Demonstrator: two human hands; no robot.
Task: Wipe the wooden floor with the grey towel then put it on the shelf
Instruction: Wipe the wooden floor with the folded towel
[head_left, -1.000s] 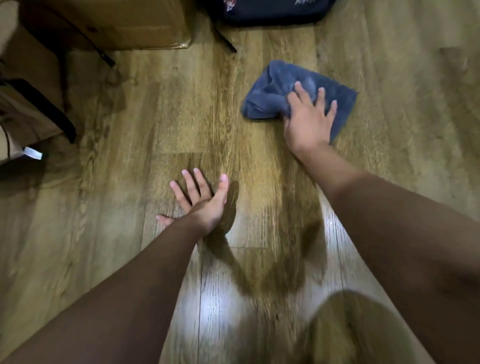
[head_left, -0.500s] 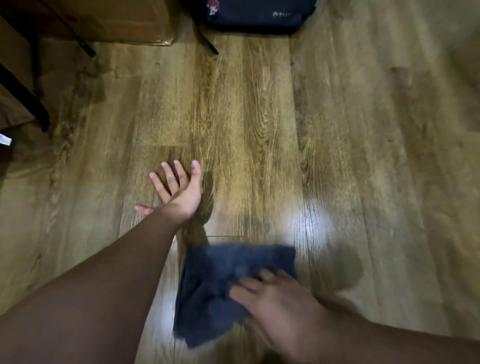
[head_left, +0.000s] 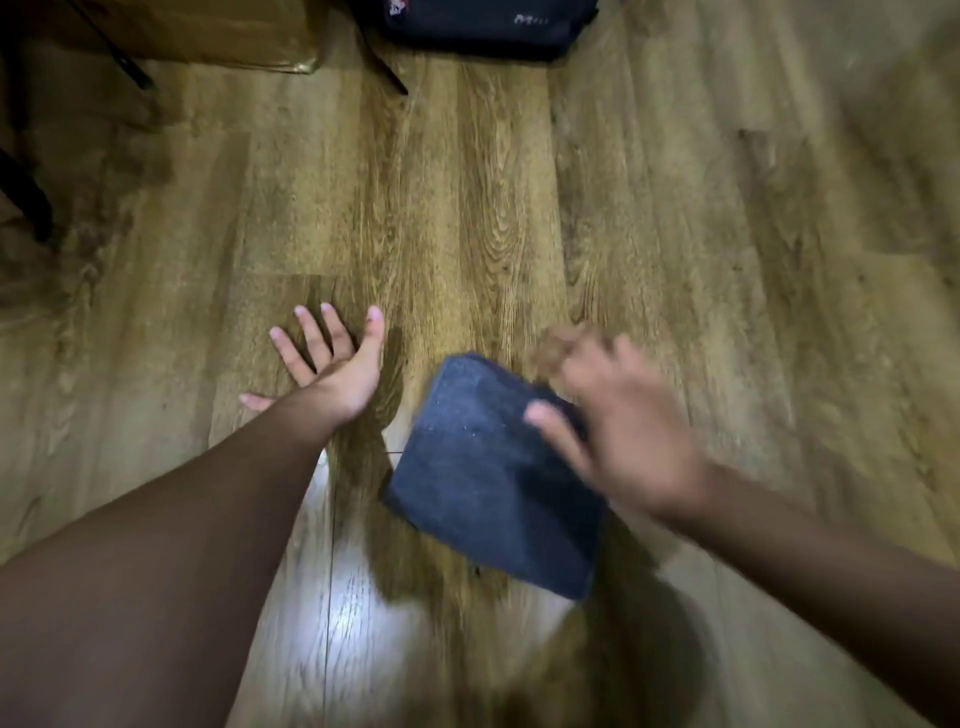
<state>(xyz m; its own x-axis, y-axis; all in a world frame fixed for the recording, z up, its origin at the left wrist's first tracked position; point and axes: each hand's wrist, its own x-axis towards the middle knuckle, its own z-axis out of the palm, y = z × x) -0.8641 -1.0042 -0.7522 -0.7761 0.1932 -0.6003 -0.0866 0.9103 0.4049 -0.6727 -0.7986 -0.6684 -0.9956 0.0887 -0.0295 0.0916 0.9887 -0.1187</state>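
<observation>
The wooden floor (head_left: 649, 208) fills the view, its planks running away from the camera, with a bright glare patch on the boards near the bottom centre. At the top edge, a dark bag (head_left: 483, 26) with small printed markings lies on the floor, and a cardboard box (head_left: 208, 36) sits to its left; thin dark straps or legs cross the upper left corner. The left hand (head_left: 332, 364) is pressed flat on the floor, palm down, fingers spread wide and thumb extended to the left, holding nothing. The grey towel (head_left: 483, 478), folded into a rough square, lies just to the right of the left forearm, near the centre of the view; whether it rests fully on the floor cannot be told. The right hand (head_left: 618, 426) is blurred by motion and sits over the towel's right edge, thumb lying on the cloth; whether the fingers clamp the towel or merely press on it cannot be told.
</observation>
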